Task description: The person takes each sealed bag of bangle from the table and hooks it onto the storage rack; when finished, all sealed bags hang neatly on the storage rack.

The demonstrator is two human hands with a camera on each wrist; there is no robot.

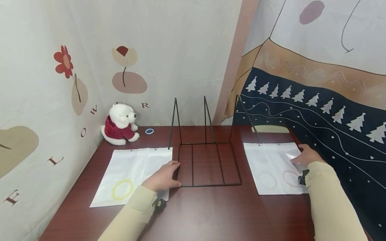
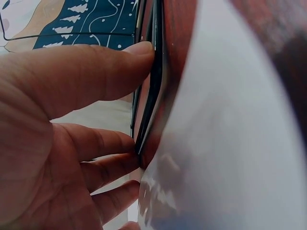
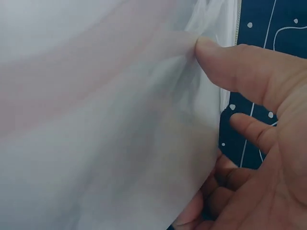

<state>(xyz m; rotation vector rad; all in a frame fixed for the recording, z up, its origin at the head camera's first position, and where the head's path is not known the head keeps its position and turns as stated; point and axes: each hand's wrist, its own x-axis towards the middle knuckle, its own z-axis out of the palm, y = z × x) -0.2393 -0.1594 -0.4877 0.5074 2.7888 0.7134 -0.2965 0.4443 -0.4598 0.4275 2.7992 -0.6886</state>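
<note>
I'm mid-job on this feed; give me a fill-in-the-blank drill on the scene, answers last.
The wire rack stands ____ two white bags.
In the head view, the left hand touches the rack's ____ side.
The small ring beside the toy bear is ____.
The bear's garment is ____.

Missing words: between; left; blue; red.

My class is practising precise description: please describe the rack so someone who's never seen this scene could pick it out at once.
On the dark red table, white sheets lie at left and right. Between them stands the rack, with the person's left hand at its left side. Unlike its flat white neighbours, it is thin black wire rising to three tall points.
</note>
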